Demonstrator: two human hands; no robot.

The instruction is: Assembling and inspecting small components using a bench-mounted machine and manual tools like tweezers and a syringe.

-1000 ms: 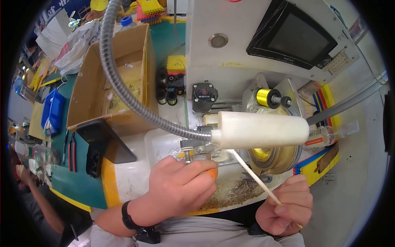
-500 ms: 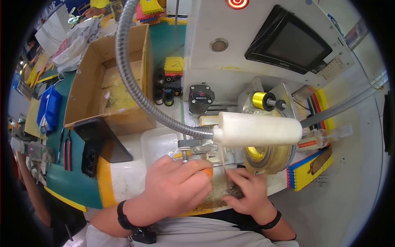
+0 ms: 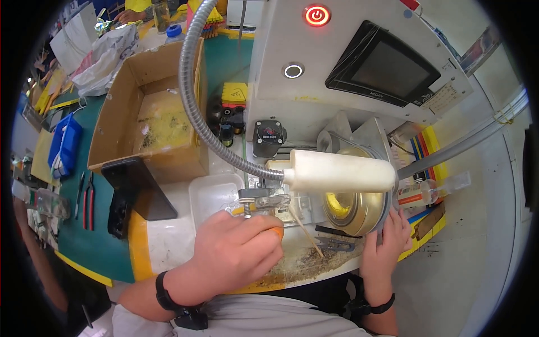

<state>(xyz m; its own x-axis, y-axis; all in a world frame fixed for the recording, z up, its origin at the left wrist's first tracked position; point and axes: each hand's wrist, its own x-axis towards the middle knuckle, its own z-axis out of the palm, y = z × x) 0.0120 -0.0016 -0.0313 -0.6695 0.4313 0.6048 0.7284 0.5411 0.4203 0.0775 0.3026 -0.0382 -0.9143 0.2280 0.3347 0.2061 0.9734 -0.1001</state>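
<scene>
My left hand (image 3: 238, 247) is closed around an orange handle (image 3: 277, 231) beside a metal clamp (image 3: 261, 197) with a spring bolt. From the clamp a thin pale stick (image 3: 306, 231) slants down toward the worn table edge. My right hand (image 3: 387, 241) has its fingers stretched up along the right side of a gold-coloured wheel (image 3: 359, 216), seemingly touching its rim; the fingertips are partly hidden. Yellow thread (image 3: 337, 205) shows at the wheel's centre. Over the wheel and clamp hangs a white cylinder (image 3: 339, 171) on a flexible metal hose (image 3: 188, 84).
Small snips (image 3: 338, 245) lie below the wheel. Leftward are a white tray (image 3: 210, 194), a phone (image 3: 140, 188) on a stand, a cardboard box (image 3: 115, 135) and red-handled pliers (image 3: 88, 205). Behind stands a machine housing with a screen (image 3: 384, 64). A clear bottle (image 3: 418, 194) lies right.
My right hand has left the stick and moved right to the wheel's side. The yellow spool above the wheel is no longer visible. The round button's ring is now lit white.
</scene>
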